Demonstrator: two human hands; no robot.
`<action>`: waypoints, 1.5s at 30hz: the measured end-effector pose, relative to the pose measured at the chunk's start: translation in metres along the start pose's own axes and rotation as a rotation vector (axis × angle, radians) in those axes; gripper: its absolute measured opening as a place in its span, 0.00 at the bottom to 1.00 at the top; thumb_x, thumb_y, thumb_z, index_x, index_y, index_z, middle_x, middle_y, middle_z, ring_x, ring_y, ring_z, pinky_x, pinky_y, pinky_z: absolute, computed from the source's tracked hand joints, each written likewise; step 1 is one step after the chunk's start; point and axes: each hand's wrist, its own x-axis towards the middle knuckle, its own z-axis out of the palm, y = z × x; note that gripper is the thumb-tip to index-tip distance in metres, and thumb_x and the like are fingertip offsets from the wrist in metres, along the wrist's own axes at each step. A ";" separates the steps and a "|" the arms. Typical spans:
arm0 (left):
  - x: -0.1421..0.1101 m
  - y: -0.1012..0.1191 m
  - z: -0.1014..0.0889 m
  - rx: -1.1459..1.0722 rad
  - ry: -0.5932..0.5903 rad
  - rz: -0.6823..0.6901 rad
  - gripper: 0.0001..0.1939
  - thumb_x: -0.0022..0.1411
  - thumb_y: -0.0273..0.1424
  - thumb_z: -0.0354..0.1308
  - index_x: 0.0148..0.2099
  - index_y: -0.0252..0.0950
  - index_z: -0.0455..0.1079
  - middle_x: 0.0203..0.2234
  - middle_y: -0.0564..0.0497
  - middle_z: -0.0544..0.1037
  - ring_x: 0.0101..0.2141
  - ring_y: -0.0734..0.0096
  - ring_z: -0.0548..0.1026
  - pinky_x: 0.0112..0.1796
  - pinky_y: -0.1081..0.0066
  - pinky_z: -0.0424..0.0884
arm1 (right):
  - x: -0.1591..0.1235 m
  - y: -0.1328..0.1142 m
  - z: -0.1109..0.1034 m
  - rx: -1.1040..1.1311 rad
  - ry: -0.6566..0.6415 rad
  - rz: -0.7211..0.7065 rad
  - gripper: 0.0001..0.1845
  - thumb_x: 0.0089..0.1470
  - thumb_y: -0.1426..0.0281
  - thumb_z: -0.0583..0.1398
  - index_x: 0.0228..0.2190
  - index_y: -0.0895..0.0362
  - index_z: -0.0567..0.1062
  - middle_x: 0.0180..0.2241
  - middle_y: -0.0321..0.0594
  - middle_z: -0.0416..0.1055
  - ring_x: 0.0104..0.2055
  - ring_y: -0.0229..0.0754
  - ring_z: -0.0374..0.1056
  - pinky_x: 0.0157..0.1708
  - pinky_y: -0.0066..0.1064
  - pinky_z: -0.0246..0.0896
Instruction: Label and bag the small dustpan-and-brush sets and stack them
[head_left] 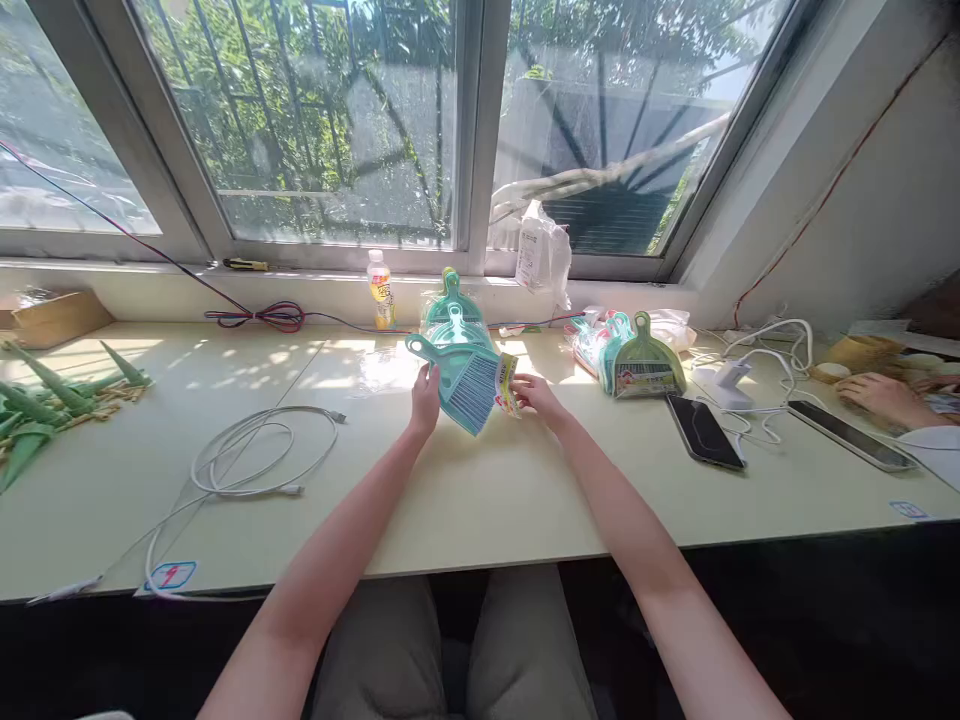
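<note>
A small teal hand brush (471, 392) with blue-grey bristles is tilted above the table, its looped handle pointing left. My left hand (425, 402) is closed on it near the handle. At its right end is a yellow printed label (506, 384), pinched at the edge by the fingers of my right hand (537, 396). Whether the label is fixed to the brush, I cannot make out. Just behind stand teal dustpans (450, 305) with brushes, partly hidden by the held brush.
A green dustpan set (643, 365) stands on the right beside plastic-wrapped ones. Phones (705, 432), a white charger (729, 385) and another person's hand (885, 398) are farther right. Left lie a coiled white cable (262, 450) and green pointed pieces (56, 395). A bottle (381, 290) stands behind.
</note>
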 end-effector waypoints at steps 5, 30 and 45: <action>-0.007 0.005 0.007 0.056 0.006 0.032 0.20 0.66 0.45 0.47 0.48 0.37 0.73 0.41 0.45 0.79 0.46 0.59 0.75 0.47 0.63 0.69 | -0.009 0.017 -0.071 -0.769 0.542 0.049 0.20 0.60 0.70 0.58 0.53 0.60 0.72 0.50 0.56 0.71 0.49 0.53 0.71 0.48 0.40 0.66; -0.037 0.026 0.032 0.420 -0.149 0.164 0.23 0.69 0.42 0.39 0.53 0.37 0.69 0.39 0.43 0.78 0.40 0.55 0.74 0.41 0.62 0.66 | -0.048 -0.033 0.043 -0.766 0.271 -0.594 0.23 0.59 0.56 0.61 0.48 0.61 0.68 0.41 0.45 0.74 0.44 0.47 0.69 0.45 0.35 0.60; -0.030 0.023 0.036 0.236 -0.172 0.127 0.20 0.67 0.43 0.44 0.43 0.38 0.73 0.33 0.48 0.77 0.37 0.62 0.73 0.39 0.66 0.67 | -0.021 -0.024 0.035 -0.527 0.076 -0.534 0.12 0.54 0.60 0.61 0.27 0.55 0.72 0.33 0.37 0.73 0.41 0.44 0.67 0.44 0.34 0.62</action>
